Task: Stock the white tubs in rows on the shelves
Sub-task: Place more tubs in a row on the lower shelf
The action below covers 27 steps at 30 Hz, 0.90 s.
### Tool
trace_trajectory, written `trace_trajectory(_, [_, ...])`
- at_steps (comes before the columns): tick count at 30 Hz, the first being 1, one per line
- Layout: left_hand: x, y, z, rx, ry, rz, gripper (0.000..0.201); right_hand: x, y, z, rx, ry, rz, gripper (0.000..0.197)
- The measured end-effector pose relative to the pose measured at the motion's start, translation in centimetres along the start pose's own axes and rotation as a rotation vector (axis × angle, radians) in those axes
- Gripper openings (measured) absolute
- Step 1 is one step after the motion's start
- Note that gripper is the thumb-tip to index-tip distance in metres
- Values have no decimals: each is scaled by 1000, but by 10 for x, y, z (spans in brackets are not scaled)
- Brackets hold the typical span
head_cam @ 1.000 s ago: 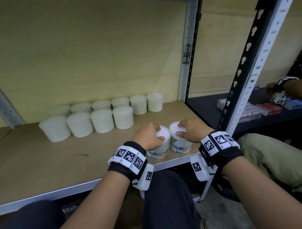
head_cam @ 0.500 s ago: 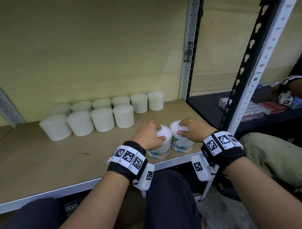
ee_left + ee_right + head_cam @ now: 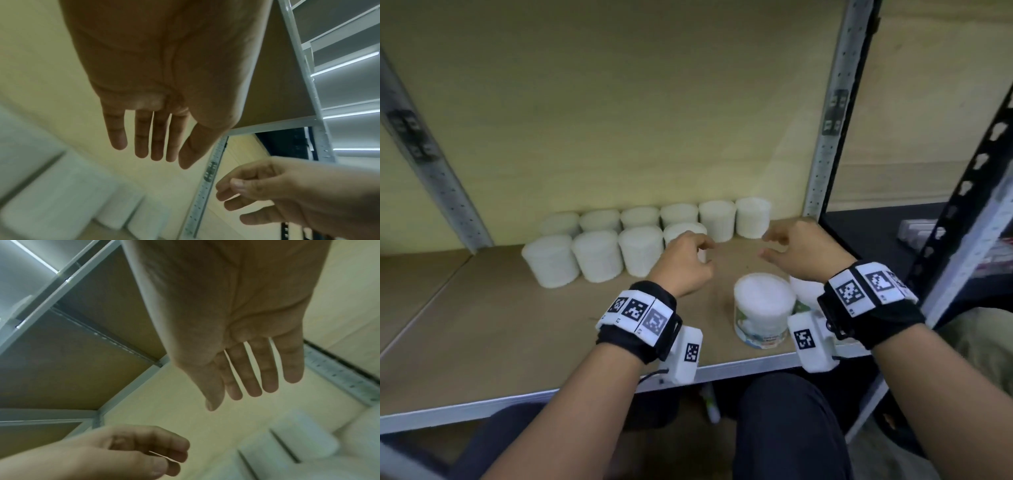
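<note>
White plastic tubs are seen stocked in two rows at the back of the wooden shelf (image 3: 482, 318): a back row (image 3: 640, 217) of six against the yellow wall and a front row (image 3: 599, 255) of four, the fourth partly hidden behind the left hand (image 3: 683, 262). That hand is held above the shelf with fingers loosely curled and nothing gripped; in the left wrist view its fingers (image 3: 141, 139) are shown nearly straight and empty. Just right of it, nearer the front edge, a labelled tub (image 3: 763, 313) is stood upright, its long axis vertical, lid up. A second tub (image 3: 804, 291) is set touching or just beside it on the right, largely covered by the right wrist, so its label cannot be made out. The right hand (image 3: 804, 251) is likewise raised, relaxed and empty. Both tubs lie below and toward the person from the two hands, the labelled one between the wrists, the second under the right wrist, which is judged the nearer to it. The open places in the front row are found beyond the hands, to the right of the fourth tub. Nothing is seen standing in that path; the steel upright (image 3: 825, 171) bounds it on the right, and a dark shelf (image 3: 876, 233) with small boxes lies past it.
</note>
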State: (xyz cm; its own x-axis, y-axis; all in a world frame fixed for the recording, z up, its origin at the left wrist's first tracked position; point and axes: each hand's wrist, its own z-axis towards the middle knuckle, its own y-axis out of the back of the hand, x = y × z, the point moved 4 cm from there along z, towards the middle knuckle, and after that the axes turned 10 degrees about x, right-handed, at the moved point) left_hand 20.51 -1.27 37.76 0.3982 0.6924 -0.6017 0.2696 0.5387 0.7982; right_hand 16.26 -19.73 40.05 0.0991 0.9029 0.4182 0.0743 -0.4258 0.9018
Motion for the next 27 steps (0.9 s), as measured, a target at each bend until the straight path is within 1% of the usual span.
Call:
trace_trajectory(5, [52,39,16,-61,133,23,41,69,-11,44,33,115,-35,47])
trace_trajectory(9, [86,60,34,-49,213,49,44,107,-23,88,114,118,-109,52])
trace_trajectory(11, [99,68,43,-27,235,82,46,119,-29,107,151,91,-151,55])
trace_trajectory(15, [122,76,58,-12,269,115,48,126,-44,143,171,15,-231,53])
trace_trajectory(20, [143,70,75,22,322,126,54,122,-67,174,188,-5,-322,53])
trace_trajectory(22, [150,66,79,11,332,135,54,119,-72,182,189,-11,-348,54])
trace_trajectory(27, [154,62,84,2,297,197,52,116,-73,188,197,-8,-356,53])
